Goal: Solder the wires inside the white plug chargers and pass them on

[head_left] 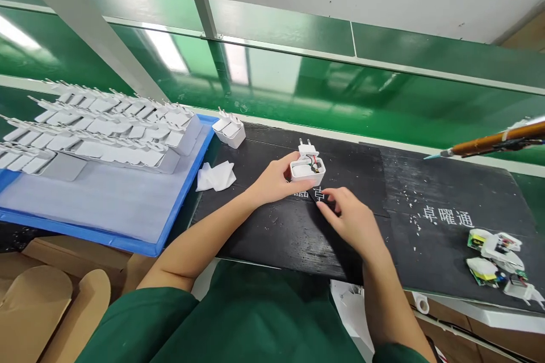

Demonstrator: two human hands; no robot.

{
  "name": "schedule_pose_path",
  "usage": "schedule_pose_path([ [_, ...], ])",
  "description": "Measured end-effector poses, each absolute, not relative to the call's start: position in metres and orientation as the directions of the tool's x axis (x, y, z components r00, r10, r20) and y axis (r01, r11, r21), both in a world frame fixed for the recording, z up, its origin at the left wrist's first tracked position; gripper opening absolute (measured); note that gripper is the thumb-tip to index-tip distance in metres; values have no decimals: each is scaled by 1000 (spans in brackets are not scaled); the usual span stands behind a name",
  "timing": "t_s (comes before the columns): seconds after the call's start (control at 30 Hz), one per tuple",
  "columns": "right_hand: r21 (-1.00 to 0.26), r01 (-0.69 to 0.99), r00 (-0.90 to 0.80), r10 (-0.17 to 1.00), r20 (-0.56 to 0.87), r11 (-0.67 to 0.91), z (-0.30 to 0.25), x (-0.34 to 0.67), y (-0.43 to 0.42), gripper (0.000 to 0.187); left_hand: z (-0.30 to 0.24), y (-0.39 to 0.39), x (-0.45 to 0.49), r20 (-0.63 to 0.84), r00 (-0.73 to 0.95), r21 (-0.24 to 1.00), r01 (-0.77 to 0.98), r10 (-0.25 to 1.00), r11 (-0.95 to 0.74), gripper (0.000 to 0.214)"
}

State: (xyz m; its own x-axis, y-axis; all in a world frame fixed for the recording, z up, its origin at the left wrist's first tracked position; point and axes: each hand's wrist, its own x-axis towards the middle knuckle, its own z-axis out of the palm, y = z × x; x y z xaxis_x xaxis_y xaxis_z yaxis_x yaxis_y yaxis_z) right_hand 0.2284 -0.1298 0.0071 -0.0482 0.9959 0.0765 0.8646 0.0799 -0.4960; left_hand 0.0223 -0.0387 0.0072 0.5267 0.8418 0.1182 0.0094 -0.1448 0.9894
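Note:
My left hand [279,178] is closed around a white charger housing [307,176], holding it just above the black work mat [272,227]. The housing's top is open, with wires and a small part showing inside. Its plug cap [309,150], with two metal pins, stands raised at the back edge. Close by on the right, my right hand [347,210] pinches a thin black tool [314,197], whose exact kind I cannot make out; its tip points towards the housing. Several white chargers [230,129] stand together left of the hands, near a crumpled white cloth [216,176].
At the left, a blue tray [170,210] carries rows of white chargers [114,125]. Bare circuit boards with caps [496,255] lie at the mat's right. An orange-brown tool with a pale blue tip [489,144] juts in from the right. Cardboard [46,300] is below left.

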Motion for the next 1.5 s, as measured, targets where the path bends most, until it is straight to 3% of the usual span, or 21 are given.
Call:
schedule_pose_path([
  [0.07,-383,917,-137,990,-31,114,2,217,-127,19,7,-40,23,163,530,972,58,832,-228,49],
  [0.13,-358,925,-153,987,-50,125,-2,215,-124,14,4,-40,23,282,505,918,104,816,-382,46],
  [0.23,-383,916,-143,989,-38,118,-2,225,-121,12,-3,-36,22,632,414,663,149,655,-733,42],
  [0.33,-519,854,41,994,103,19,5,238,-122,17,-7,-32,19,836,385,335,206,391,-920,42],
  [0.4,-718,696,236,938,256,21,15,240,-123,23,-7,-31,17,863,383,252,239,330,-938,47],
  [0.5,-855,434,400,790,464,283,35,232,-123,36,-5,-31,17,859,375,271,245,348,-931,52],
  [0.6,-753,350,415,628,658,557,51,220,-119,30,-3,-32,19,829,422,327,168,367,-930,43],
  [0.7,-671,300,353,574,739,678,56,214,-112,18,-2,-35,22,807,453,384,87,380,-919,34],
  [0.83,-645,234,248,597,763,727,45,215,-107,17,1,-40,24,812,428,398,91,397,-913,36],
  [1.2,-708,130,273,661,699,694,31,217,-106,16,2,-52,27,825,423,344,150,375,-927,57],
  [1.5,-767,-20,259,744,616,641,36,213,-106,19,5,-56,30,851,392,306,167,348,-937,38],
])
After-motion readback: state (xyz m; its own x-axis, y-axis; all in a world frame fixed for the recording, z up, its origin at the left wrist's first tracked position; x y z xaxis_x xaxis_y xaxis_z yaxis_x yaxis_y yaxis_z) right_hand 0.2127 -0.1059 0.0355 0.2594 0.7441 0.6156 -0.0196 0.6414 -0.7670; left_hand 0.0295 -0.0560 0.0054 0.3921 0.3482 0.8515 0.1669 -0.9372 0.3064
